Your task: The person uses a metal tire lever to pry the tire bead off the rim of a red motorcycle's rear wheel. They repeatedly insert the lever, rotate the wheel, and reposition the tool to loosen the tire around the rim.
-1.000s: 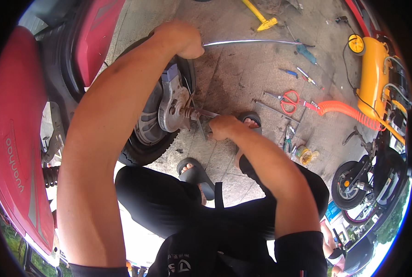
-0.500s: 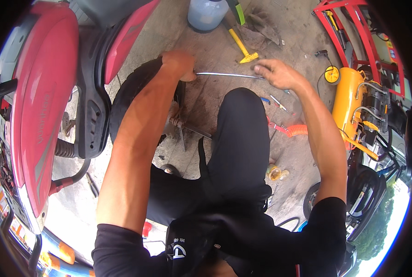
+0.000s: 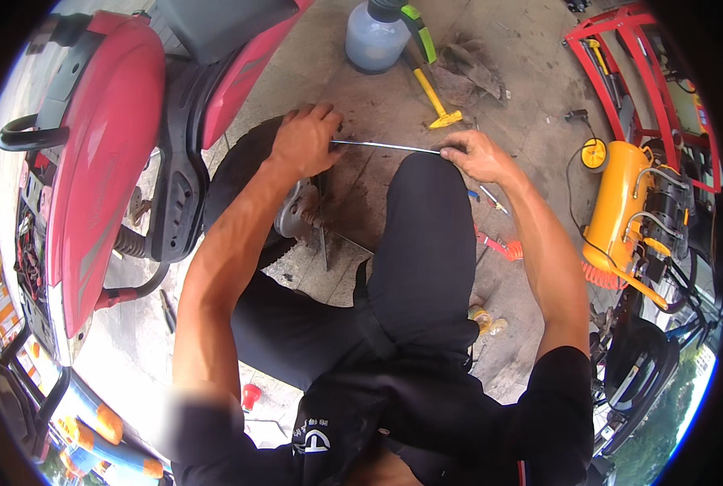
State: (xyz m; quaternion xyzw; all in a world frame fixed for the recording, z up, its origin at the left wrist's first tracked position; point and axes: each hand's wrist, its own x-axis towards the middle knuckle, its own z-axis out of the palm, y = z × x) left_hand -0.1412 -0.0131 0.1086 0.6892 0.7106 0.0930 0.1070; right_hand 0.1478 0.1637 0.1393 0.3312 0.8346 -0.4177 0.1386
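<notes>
A black tyre [image 3: 236,174] stands upright at the left, beside the red scooter [image 3: 110,154]. Over its top edge my left hand [image 3: 305,142] is closed, fingers curled across the rubber. A long, thin, shiny tyre lever [image 3: 386,146] runs level from the tyre to my right hand [image 3: 476,157], which is closed round its outer end. The lever's inner tip is hidden at my left hand. Just under the right-hand end of the lever is my bent knee. Part of a metal disc [image 3: 293,212] shows at the wheel's middle, below my left wrist.
Beyond the lever lie a yellow hammer [image 3: 436,101] and a translucent jug [image 3: 376,36]. To the right stand a yellow air compressor [image 3: 618,206] and a red metal rack [image 3: 600,77]. A coiled orange hose [image 3: 509,249] and small tools lie near my right forearm.
My right hand and the lever's outer end have come lower, close to my knee. The fingers of my left hand now show spread further over the tyre. The view has shifted slightly.
</notes>
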